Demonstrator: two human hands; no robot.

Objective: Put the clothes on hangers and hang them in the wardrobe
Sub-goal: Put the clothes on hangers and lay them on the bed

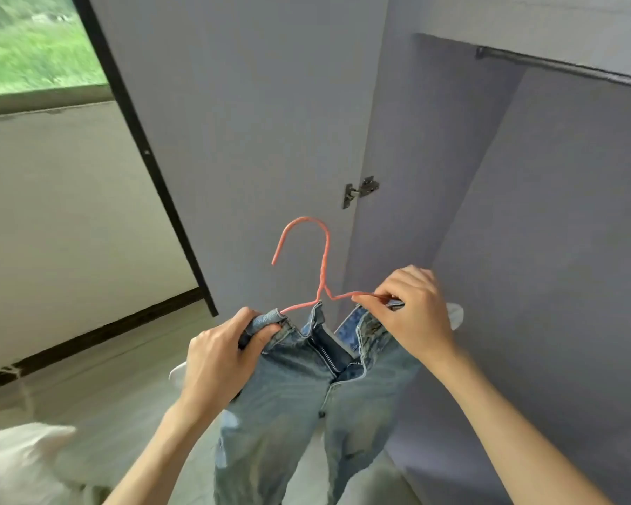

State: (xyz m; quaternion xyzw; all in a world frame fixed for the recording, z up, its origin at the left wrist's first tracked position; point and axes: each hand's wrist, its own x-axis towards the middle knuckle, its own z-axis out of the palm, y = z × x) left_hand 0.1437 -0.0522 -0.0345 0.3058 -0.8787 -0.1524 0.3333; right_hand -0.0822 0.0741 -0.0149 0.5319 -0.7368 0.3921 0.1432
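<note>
Light blue jeans (299, 406) hang in front of me, fly open, legs dropping out of the bottom of the view. A pink wire hanger (321, 264) sits in their waistband with its hook pointing up. My left hand (219, 355) grips the left side of the waistband over the hanger's left arm. My right hand (412, 311) pinches the right side of the waistband together with the hanger's right arm. The wardrobe (525, 220) stands open ahead, and its rail (561, 65) runs across the upper right with nothing on it.
The open wardrobe door (241, 140) stands ahead on the left, its hinge (361, 191) just above the hanger. A window (30, 45) and wall are at far left. White fabric (19, 457) lies at lower left on a pale floor.
</note>
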